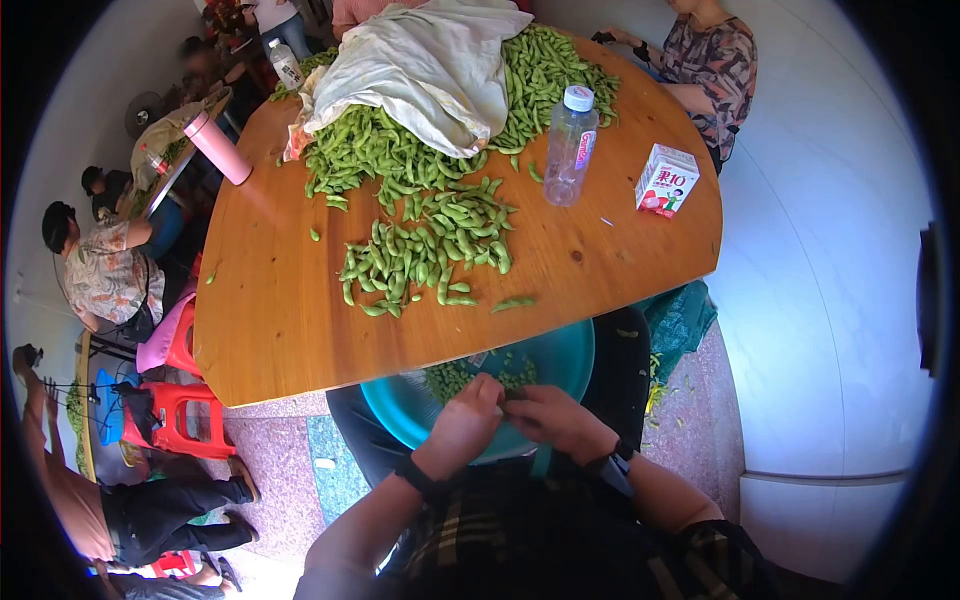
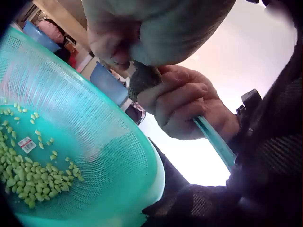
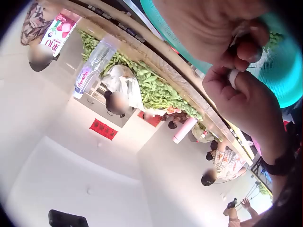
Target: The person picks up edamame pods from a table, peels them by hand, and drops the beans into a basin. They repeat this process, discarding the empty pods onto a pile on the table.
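Note:
My left hand [image 1: 466, 427] and right hand [image 1: 562, 420] meet over the near side of a teal mesh basket [image 1: 578, 365] at the table's front edge. Between their fingertips is a dark, rough-skinned soybean pod [image 2: 143, 82]. The right hand's curled fingers grip one end, while the left thumb and fingers pinch the other, partly hidden in the left wrist view. A white band [image 3: 233, 78] circles a left-hand digit. Shelled green beans [image 2: 35, 182] are heaped in the basket, with a small white label [image 2: 27, 144] beside them.
Green soybean pods [image 1: 430, 245] are spread over the wooden table [image 1: 290, 330], partly under a pale cloth [image 1: 420, 75]. A clear bottle [image 1: 570, 150], juice carton [image 1: 666, 180] and pink flask [image 1: 217, 148] stand there. Red stools [image 1: 185, 420] and other people are at left.

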The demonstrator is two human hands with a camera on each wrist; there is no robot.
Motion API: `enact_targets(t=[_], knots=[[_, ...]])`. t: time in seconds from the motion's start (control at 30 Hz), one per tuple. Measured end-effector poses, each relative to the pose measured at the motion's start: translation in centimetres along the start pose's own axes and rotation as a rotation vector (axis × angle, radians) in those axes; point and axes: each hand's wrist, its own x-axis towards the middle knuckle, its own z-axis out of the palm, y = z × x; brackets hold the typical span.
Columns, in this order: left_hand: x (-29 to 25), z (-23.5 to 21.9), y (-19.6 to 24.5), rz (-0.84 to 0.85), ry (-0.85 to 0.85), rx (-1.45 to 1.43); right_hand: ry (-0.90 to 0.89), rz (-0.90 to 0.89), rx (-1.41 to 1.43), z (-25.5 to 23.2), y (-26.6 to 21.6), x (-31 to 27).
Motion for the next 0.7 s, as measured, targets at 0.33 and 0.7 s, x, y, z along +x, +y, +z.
enact_targets(t=[0.33,0.7], knots=[[-0.7,-0.6,-2.1,-0.256,0.115,-0.322,0.261,-0.067,-0.215,0.6,-2.2,-0.5],[0.3,-0.8,0.7,-0.182,0.113,-0.31,0.381,-0.61,-0.758,0.6,-0.9,0.6]])
